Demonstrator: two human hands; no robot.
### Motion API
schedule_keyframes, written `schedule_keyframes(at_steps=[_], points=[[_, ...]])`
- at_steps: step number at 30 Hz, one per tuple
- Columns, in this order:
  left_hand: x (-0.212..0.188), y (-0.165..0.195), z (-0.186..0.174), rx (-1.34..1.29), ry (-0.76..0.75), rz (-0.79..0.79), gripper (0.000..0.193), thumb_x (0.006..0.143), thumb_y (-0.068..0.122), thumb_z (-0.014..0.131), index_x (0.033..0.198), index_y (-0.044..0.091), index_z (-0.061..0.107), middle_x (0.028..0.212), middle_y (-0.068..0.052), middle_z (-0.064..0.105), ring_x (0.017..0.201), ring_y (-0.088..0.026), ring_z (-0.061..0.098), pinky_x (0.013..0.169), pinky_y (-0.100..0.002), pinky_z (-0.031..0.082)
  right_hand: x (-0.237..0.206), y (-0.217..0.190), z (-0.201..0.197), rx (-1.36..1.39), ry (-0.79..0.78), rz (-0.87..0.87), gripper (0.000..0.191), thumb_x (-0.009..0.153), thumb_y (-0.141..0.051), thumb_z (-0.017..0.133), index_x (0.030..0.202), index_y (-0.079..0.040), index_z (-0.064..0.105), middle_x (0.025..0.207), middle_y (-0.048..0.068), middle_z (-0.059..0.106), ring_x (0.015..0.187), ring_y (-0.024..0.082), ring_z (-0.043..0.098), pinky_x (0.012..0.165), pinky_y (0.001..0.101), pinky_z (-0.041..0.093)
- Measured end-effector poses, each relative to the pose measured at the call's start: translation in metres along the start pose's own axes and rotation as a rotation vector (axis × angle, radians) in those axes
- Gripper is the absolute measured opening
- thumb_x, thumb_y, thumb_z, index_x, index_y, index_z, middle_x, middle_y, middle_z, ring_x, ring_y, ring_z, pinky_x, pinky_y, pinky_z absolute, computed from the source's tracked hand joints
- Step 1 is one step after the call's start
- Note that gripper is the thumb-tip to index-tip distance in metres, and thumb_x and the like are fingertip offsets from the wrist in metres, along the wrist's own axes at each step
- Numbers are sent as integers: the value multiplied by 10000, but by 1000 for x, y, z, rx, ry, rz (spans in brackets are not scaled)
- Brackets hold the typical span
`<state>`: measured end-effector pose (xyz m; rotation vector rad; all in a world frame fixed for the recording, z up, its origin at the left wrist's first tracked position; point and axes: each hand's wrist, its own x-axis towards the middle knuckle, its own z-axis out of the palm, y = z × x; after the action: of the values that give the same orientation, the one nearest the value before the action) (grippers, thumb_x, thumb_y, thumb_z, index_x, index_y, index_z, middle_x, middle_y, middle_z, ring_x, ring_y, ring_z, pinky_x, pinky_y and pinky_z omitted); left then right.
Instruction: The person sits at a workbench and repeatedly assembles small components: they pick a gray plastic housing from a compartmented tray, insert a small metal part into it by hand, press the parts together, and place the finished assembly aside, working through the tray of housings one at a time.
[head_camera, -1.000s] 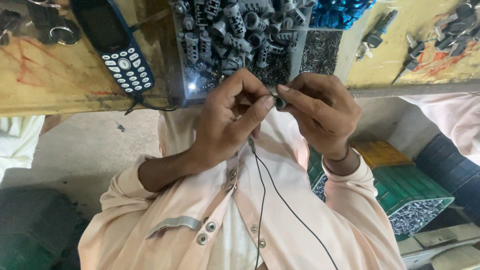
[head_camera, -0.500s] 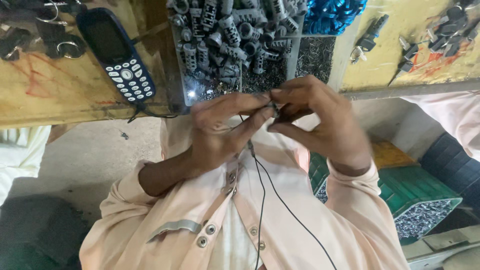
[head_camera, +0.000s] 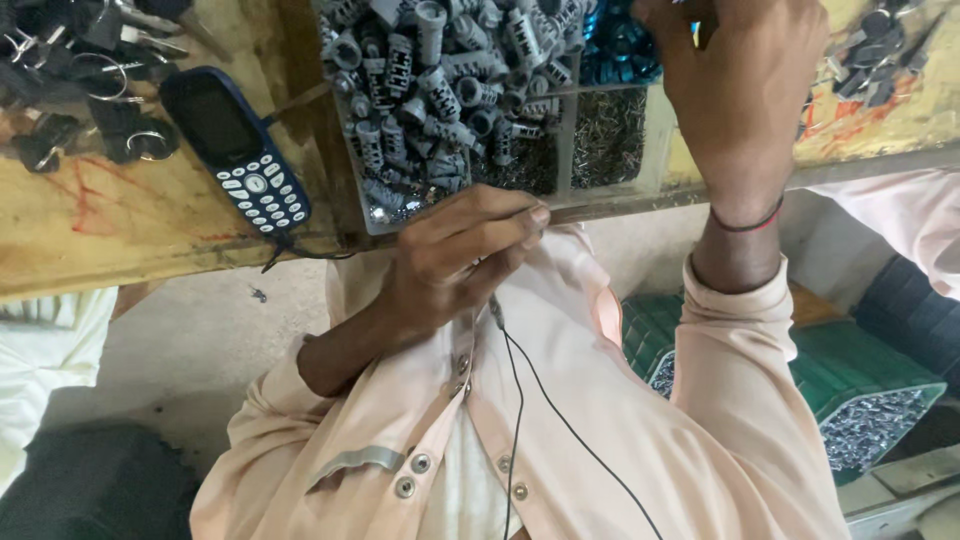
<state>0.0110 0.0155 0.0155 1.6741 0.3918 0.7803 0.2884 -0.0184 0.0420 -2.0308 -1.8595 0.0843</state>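
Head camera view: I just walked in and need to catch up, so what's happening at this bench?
A person sits at a wooden bench. Their left hand pinches a small part at the bench edge, while their right hand reaches up over the tray of grey plastic pieces and blue pieces. A blue keypad phone lies nearby.

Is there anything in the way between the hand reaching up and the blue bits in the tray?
Nothing visible stands between them. The right hand is already over the blue pieces, its own fingers hiding the contact. The grey plugs lie in the neighbouring compartment.
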Motion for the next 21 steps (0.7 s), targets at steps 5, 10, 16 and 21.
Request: schedule_keyframes(at_steps=[5, 10, 16, 21], points=[[-1, -6, -7, 47, -27, 14, 317, 946, -73, 757, 1224, 22, 638, 1234, -124, 670, 1067, -251, 716, 896, -354, 614, -8, 5, 2, 177, 11, 10, 83, 1042, 63, 694, 1075, 60, 618, 877, 141, 663, 748, 264, 660, 704, 372, 482], [-1, -11, -6, 142, -86, 142, 318, 949, -60, 752, 1237, -10, 627, 1288, -171, 628, 1184, -317, 678, 979, -377, 622, -21, -24, -19, 1036, -156, 440, 109, 1105, -45, 652, 1129, 61, 650, 977, 123, 665, 721, 149, 659, 625, 264, 513], [3, -13, -9, 317, -168, 282, 225, 969, 18, 751, 1152, -11, 624, 1350, -201, 613, 1262, -339, 653, 997, -386, 626, -74, -60, -16, 1387, -257, 565, 76, 1115, -23, 574, 1154, 27, 616, 1063, 140, 658, 815, 150, 662, 707, 257, 569], [6, -10, -14, 452, -226, 332, 182, 986, 16, 768, 1113, 13, 638, 1337, -232, 642, 1220, -325, 691, 808, -323, 610, -82, -57, -9, 1235, -441, 488, 161, 1034, 28, 587, 1184, 59, 635, 1083, 129, 603, 841, 169, 628, 735, 279, 559]])
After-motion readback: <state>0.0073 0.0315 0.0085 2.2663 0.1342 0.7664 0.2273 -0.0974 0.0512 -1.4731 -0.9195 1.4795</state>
